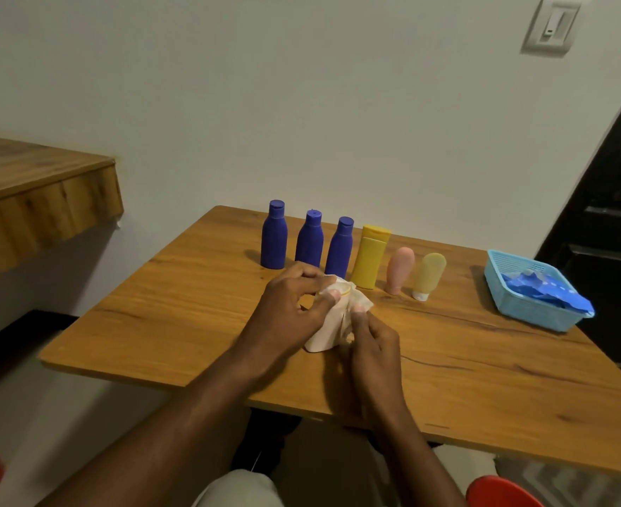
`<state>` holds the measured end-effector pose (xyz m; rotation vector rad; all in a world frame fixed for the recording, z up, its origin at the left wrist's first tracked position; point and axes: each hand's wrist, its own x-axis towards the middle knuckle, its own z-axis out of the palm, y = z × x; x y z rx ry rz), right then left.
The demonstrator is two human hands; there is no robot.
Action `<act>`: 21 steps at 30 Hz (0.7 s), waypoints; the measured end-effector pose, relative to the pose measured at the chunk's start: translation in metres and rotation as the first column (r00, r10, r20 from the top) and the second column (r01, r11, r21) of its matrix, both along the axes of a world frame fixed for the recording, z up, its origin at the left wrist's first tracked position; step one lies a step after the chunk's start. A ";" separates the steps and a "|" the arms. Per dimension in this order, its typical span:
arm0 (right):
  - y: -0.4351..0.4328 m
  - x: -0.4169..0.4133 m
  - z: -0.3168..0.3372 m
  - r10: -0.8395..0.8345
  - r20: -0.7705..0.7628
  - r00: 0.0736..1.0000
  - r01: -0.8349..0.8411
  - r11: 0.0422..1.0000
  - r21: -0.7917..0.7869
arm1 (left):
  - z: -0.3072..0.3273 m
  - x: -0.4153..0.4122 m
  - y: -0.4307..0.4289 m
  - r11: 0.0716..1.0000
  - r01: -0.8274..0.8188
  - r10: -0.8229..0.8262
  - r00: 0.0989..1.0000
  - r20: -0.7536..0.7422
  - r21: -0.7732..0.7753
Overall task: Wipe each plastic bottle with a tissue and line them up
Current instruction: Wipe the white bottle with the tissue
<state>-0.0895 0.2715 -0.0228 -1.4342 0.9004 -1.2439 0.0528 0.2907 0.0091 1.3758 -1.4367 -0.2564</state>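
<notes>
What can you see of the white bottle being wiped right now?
The white bottle is mostly hidden: only its pale, smooth plastic-looking lower body shows, tilted, its bottom end toward the table edge; whether it touches the table is unclear. A white tissue wraps its upper end, where a thin yellow ring shows. The left hand grips it from the left; the right hand presses the tissue against it.

The light is looking soft and a bit dim. The wall [301, 86] is looking grey-green. The bottles are dropping small dark shadows to the left on the table [484, 378]. The hands are looking a little blurry. Lines are bending near the edges, like the dark door [601, 221] leaning at the right.
</notes>
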 end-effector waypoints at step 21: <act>-0.012 -0.021 0.001 -0.049 -0.081 0.995 0.033 0.982 -0.188 | 0.033 0.007 0.000 0.964 0.005 -0.045 0.988 0.145 0.264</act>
